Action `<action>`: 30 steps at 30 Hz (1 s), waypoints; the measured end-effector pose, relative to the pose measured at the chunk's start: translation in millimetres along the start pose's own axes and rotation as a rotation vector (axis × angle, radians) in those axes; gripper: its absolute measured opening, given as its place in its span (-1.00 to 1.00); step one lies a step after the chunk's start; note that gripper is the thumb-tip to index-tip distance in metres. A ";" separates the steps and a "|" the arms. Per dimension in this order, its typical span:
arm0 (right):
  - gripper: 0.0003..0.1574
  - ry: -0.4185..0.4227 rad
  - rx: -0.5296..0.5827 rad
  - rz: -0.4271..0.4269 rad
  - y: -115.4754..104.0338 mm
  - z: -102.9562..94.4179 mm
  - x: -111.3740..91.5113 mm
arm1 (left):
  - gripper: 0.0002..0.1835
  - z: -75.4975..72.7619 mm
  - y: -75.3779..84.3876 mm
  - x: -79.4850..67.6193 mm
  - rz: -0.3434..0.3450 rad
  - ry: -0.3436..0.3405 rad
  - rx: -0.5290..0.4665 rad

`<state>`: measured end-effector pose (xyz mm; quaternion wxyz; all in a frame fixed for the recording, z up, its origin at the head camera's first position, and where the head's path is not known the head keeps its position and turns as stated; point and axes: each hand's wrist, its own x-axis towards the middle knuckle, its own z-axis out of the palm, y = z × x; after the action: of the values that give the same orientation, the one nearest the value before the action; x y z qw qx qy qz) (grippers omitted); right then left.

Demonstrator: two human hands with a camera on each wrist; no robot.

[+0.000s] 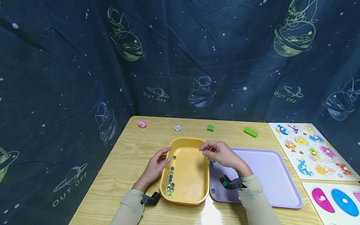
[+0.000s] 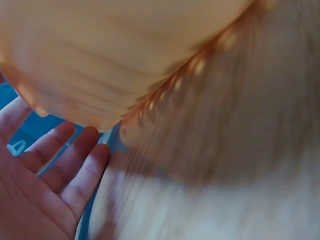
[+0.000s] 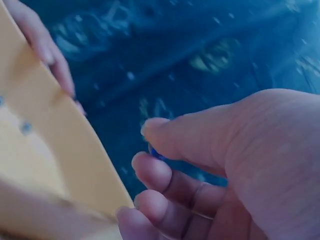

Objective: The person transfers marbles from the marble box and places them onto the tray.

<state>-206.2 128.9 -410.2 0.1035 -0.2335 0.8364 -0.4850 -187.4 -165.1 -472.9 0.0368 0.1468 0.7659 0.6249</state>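
Note:
A yellow plastic tub (image 1: 185, 200) stands in the middle of the table in the head view. Several blue and green glass marbles (image 1: 170, 180) lie along its left side inside. My left hand (image 1: 156, 165) holds the tub's left rim, thumb over the edge; in the left wrist view its fingers (image 2: 82, 185) lie against the outer wall. Over the tub's upper right rim, my right hand (image 1: 220, 154) pinches a blue marble (image 3: 156, 152) between thumb and forefinger. A shallow purple tray (image 1: 261, 175) sits under the right forearm, with a marble (image 1: 212, 191) near its left edge.
Along the back are a pink pig figure (image 1: 142, 124), a white round chip (image 1: 177, 128), a small green block (image 1: 210, 128) and a longer green block (image 1: 250, 132). Picture puzzle boards (image 1: 317, 150) occupy the right side. A dark curtain (image 1: 174, 62) hangs behind the table.

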 end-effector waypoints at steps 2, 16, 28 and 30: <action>-0.78 0.049 0.006 0.036 8.4 -10.4 -2.0 | -0.56 -0.1 0.6 -0.5 0.024 0.018 0.060; -0.80 0.113 -0.115 0.240 70.1 -35.5 -10.5 | -0.52 -1.9 -1.2 -0.4 0.090 0.025 0.039; -0.92 0.076 -0.202 0.267 88.8 -24.3 -6.8 | -0.55 -3.8 -12.7 3.3 0.055 0.007 -0.031; -0.93 0.087 -0.205 0.273 89.2 -23.8 -6.6 | -0.54 -4.5 -20.5 5.1 0.044 0.016 -0.031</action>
<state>-235.8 187.8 -475.1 0.1078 -0.1058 0.9091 -0.3882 -197.0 -171.6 -491.1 0.0192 0.1582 0.7531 0.6383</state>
